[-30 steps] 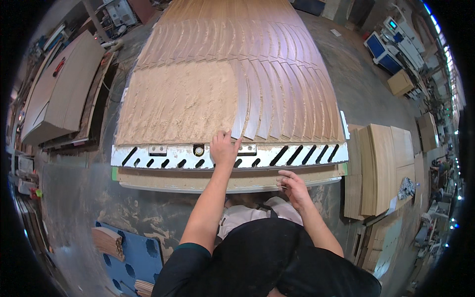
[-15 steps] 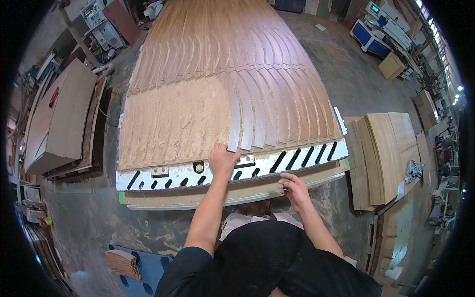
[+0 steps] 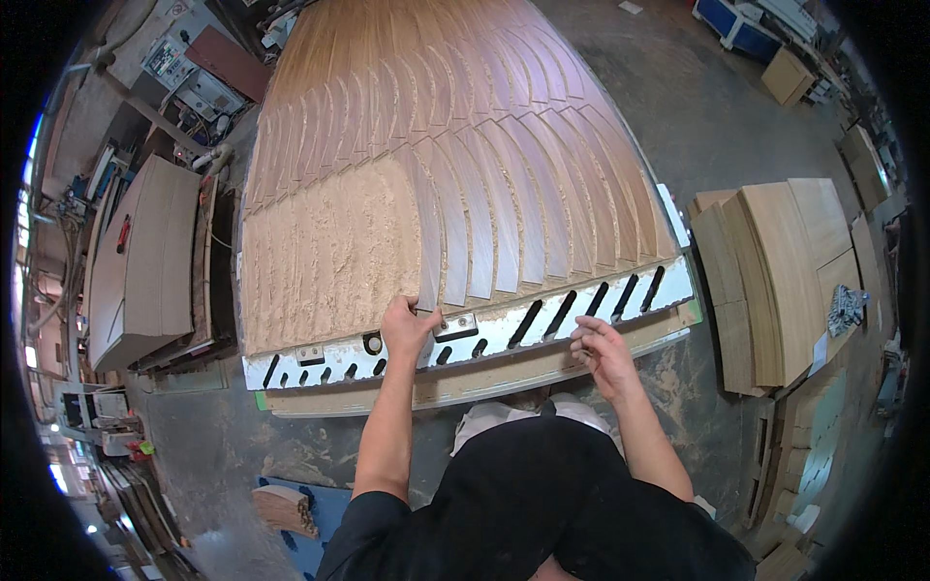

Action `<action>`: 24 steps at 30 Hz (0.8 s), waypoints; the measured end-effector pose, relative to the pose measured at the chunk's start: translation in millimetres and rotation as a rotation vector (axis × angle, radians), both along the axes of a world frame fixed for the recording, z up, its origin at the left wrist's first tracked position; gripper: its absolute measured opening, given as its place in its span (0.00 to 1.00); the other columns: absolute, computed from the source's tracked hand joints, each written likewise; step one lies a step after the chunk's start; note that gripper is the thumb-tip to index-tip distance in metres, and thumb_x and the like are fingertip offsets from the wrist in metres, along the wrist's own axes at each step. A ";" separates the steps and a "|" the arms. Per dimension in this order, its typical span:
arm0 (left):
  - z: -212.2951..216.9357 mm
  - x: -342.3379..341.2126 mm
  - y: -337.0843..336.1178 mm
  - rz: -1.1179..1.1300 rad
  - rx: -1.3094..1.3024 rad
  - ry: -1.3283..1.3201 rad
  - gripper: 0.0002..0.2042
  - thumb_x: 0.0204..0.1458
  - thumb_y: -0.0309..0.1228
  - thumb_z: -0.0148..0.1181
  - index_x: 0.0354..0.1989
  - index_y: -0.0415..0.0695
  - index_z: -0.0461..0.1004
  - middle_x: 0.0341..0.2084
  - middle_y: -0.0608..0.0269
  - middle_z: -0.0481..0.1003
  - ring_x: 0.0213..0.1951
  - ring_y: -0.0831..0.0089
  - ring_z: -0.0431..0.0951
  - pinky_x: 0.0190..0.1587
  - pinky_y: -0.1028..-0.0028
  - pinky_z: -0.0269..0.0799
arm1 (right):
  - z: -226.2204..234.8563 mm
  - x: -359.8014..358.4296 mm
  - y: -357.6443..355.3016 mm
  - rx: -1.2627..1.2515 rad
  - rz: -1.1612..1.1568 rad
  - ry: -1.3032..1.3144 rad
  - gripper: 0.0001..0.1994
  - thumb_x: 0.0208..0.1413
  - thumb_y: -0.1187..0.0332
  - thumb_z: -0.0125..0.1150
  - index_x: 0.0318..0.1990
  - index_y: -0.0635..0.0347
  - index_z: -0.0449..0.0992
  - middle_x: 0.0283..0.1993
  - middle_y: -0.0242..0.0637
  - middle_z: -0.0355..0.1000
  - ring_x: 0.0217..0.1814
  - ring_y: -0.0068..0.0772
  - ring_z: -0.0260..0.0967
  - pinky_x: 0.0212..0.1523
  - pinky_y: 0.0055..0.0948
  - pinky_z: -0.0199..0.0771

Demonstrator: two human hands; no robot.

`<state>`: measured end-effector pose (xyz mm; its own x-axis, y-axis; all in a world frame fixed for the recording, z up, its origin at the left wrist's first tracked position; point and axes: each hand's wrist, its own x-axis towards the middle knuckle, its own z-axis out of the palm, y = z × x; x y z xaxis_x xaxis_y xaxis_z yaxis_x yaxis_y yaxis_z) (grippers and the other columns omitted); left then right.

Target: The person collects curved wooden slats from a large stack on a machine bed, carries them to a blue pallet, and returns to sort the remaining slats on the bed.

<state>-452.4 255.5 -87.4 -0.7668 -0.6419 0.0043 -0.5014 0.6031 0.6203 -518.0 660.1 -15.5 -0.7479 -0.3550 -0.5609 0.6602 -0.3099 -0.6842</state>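
My left hand (image 3: 409, 327) is at the near end of the leftmost curved wooden strip (image 3: 429, 247), fingers and thumb closed around its tip. To the right, several similar curved strips lie side by side, with thin gaps between them. On the left is a rough, ridged light-brown bed (image 3: 325, 257) of spread material. My right hand (image 3: 603, 353) hovers over the near edge of the white slotted metal bar (image 3: 499, 341), fingers loosely bent and apart, nothing visible in them.
Brown curved boards (image 3: 760, 290) are stacked at the right. Large grey-beige panels (image 3: 155, 261) stand at the left with a red-handled tool (image 3: 124, 234) on them. Below left, a short wooden stack (image 3: 284, 510) sits on a blue surface (image 3: 334, 504). Machines (image 3: 194, 73) stand far back.
The whole view has shifted. My left hand stays at the end of the strip, while my right hand has moved right and a little farther over the metal bar.
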 end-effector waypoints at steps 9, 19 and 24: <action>6.9 10.0 31.3 0.030 -0.395 0.022 0.23 0.46 0.48 0.83 0.41 0.42 0.88 0.39 0.57 0.82 0.45 0.53 0.80 0.50 0.56 0.77 | -39.7 -48.8 24.9 -0.132 -0.014 0.004 0.16 0.74 0.75 0.56 0.66 0.62 0.77 0.50 0.34 0.82 0.46 0.25 0.80 0.49 0.27 0.82; 4.7 6.6 12.8 -0.033 -0.344 0.034 0.24 0.42 0.50 0.85 0.38 0.42 0.88 0.31 0.57 0.81 0.39 0.53 0.81 0.44 0.56 0.79 | -18.5 -25.5 -36.5 -0.244 0.008 -0.008 0.16 0.74 0.74 0.55 0.66 0.62 0.75 0.50 0.35 0.81 0.46 0.28 0.81 0.49 0.30 0.84; 25.2 4.1 -6.7 0.107 -0.062 0.007 0.25 0.42 0.52 0.83 0.34 0.41 0.86 0.36 0.52 0.84 0.43 0.50 0.84 0.47 0.55 0.81 | -4.4 20.1 -71.0 -0.224 -0.051 -0.004 0.17 0.75 0.74 0.54 0.67 0.62 0.75 0.49 0.35 0.81 0.46 0.28 0.80 0.49 0.29 0.83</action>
